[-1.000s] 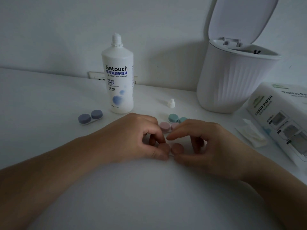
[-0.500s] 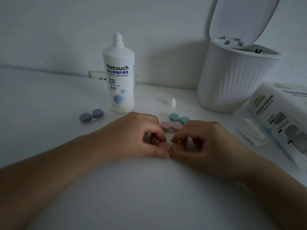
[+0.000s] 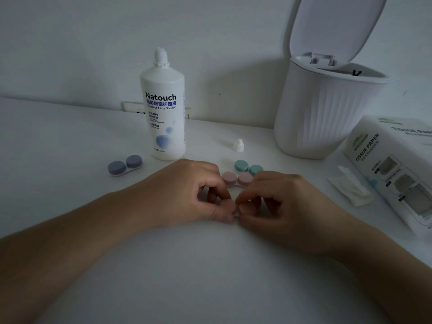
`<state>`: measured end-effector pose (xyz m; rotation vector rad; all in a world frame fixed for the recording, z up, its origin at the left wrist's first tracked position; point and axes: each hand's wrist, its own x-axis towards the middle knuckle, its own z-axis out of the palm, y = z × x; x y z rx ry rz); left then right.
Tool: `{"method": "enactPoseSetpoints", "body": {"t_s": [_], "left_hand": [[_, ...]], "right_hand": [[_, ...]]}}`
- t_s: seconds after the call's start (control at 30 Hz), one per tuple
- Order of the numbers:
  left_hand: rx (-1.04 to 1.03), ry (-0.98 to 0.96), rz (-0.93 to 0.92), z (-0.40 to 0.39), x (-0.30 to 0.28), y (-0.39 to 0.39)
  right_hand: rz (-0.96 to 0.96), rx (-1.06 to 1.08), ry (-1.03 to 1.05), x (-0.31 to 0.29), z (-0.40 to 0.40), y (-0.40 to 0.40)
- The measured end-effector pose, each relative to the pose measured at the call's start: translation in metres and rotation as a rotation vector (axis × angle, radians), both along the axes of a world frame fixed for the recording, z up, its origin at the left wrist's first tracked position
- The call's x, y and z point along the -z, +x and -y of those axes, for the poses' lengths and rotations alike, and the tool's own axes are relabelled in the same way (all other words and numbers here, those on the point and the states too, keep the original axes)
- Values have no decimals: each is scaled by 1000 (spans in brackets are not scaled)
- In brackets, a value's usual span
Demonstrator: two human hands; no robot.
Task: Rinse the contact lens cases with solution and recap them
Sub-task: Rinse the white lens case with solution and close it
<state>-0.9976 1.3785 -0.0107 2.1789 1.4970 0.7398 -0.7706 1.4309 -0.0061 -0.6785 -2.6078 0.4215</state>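
**Two hands on a lens case, solution bottle as landmark**

In front of the solution bottle (image 3: 163, 113), a tall smooth white plastic cylinder with its nozzle uncapped, the left hand (image 3: 187, 192) and right hand (image 3: 278, 204) meet with curled fingers, each pinching one round cap of a brownish-pink lens case (image 3: 235, 208) on the matte white table (image 3: 70, 141). A pale pink case (image 3: 236, 178) and a teal case (image 3: 247, 166) lie just behind the hands, right of the bottle's base. A grey-blue case (image 3: 125, 164) lies left of it. The small conical bottle cap (image 3: 238, 145) stands to its right, before the ribbed white bin (image 3: 322, 118), lid raised.
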Motion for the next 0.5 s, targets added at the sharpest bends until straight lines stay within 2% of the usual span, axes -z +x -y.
{"method": "enactPoseSetpoints", "body": {"t_s": [0.23, 0.5], "left_hand": [[-9, -4, 23, 0, 0, 1], [5, -20, 35, 0, 0, 1]], "right_hand": [[-53, -25, 9, 2, -1, 1], [-233, 131, -171, -5, -9, 9]]}}
